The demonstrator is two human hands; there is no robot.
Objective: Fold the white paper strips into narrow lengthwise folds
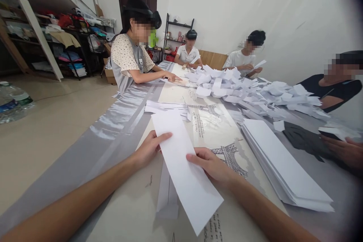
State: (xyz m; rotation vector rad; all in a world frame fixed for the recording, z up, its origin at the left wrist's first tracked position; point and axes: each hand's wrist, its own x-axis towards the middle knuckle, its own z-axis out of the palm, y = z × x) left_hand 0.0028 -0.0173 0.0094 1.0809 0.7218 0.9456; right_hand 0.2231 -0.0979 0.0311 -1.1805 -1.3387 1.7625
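Observation:
A long white paper strip [184,166] is held up in front of me, tilted over the tabletop. My left hand [151,145] grips its left edge, thumb on top and fingers behind. On the opposite edge, my right hand [211,162] pinches the same strip, its thumb also on top. Beneath it lies another folded paper piece [167,196], partly covered. Just past the strip's far end rest several flat paper strips [151,106]. To the right of my right hand is a thick stack of long white paper [280,159].
A large heap of folded paper pieces [227,83] covers the table's far right part. The tablecloth [113,147] has printed towers. Several people sit or stand around the table, handling paper. Water bottles [14,100] stand on the floor at left, near cluttered shelves [68,49].

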